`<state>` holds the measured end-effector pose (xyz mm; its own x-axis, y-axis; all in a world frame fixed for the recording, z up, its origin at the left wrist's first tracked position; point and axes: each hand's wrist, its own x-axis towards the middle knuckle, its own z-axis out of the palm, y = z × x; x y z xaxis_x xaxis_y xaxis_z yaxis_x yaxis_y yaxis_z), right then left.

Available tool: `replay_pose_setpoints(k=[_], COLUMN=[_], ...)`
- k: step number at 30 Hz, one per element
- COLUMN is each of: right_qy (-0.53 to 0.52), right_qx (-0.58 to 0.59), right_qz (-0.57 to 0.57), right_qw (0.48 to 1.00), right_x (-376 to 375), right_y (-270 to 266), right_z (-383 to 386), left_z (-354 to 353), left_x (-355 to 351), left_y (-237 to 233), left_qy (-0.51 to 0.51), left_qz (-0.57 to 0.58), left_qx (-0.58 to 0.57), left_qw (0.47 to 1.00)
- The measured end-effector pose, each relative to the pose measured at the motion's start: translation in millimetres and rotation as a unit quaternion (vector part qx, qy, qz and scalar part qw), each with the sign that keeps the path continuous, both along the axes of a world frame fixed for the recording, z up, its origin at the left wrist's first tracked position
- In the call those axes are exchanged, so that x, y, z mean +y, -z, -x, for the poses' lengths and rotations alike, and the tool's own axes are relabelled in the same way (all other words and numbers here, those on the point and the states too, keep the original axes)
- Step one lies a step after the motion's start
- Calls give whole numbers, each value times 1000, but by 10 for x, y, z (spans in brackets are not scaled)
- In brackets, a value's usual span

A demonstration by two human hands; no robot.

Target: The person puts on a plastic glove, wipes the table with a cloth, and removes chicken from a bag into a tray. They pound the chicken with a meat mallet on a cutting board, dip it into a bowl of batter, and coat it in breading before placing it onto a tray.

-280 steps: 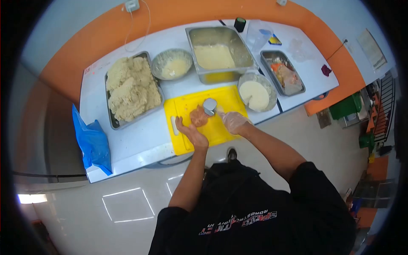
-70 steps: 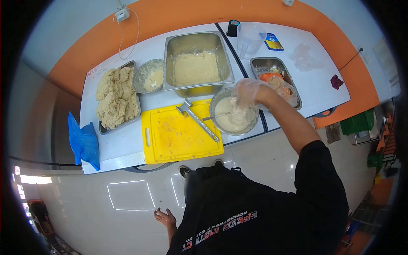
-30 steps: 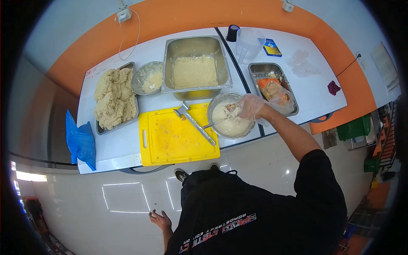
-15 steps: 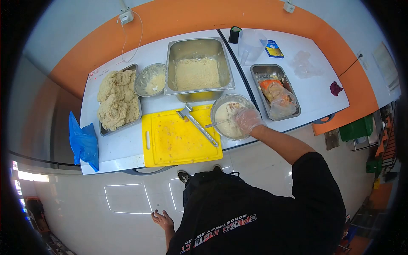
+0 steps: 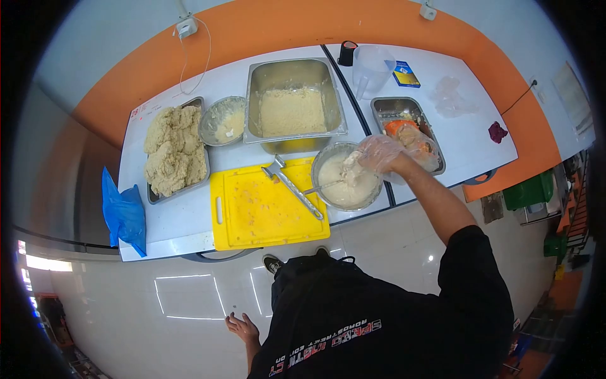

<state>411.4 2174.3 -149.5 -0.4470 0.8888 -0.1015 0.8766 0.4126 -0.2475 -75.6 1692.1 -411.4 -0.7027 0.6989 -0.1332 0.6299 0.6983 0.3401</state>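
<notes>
My right hand [image 5: 383, 153], in a clear plastic glove, is raised over the right side of a metal bowl [image 5: 317, 153] of pale batter. Its fingers close on a batter-coated piece [image 5: 351, 165], lumpy and whitish, whose kind I cannot make out. A thin metal handle [image 5: 322, 187] sticks out of the batter toward the left. Bare and away from the table, my left hand [image 5: 242, 327] hangs above the floor with its fingers apart. Beside the bowl, a metal meat mallet [image 5: 293, 187] lies across the yellow cutting board [image 5: 252, 218].
Crumbly coating fills part of a deep steel pan [image 5: 295, 138]. Left of it are a bowl with flour [image 5: 211, 114], a heaped tray of breaded pieces [image 5: 173, 151] and a blue bag [image 5: 124, 211]. A steel tray [image 5: 394, 104] with a bagged orange item and a plastic jug [image 5: 372, 71] stand right.
My right hand has risen out of the batter and shifted up and to the right, lifting the coated piece. My left hand stays where it was.
</notes>
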Motion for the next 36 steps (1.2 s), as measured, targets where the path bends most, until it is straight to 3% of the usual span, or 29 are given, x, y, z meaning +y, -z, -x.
replay_pose_setpoints(k=[2, 6, 8, 15, 19, 27, 31, 34, 36], right_qy=[12, 103, 91, 37, 95, 152, 55, 80, 157], right_qx=[-102, -69, 30, 79, 121, 143, 167, 246, 330], right_qz=[-36, -3, -75, -98, -33, 55, -98, -51, 90], right_qw=[994, 992, 993, 991, 988, 976, 979, 965, 927], right_x=[117, -14, -35, -48, -160, -200, -209, -309, -352], right_y=[378, 419, 310, -477, -792, -714, -359, -317, -296], right_z=[27, 205, 251, 76, 164, 198, 143, 275, 315], left_z=[1, 10, 29, 145, 163, 116, 149, 153, 133], left_x=[28, 45, 26, -111, -56, 90, 38, 26, -4], left_y=[-5, -61, -45, 149, 176, 72, 47, -19, -42], left_qy=[-1, -8, -15, -70, -63, -36, -60, -78, -87], left_qz=[-5, -10, -11, -30, -35, -46, -48, -39, -38], left_qx=[0, 4, 3, 26, 33, 30, 31, 28, 20], left_qw=[1000, 1000, 1000, 997, 997, 998, 997, 996, 995])
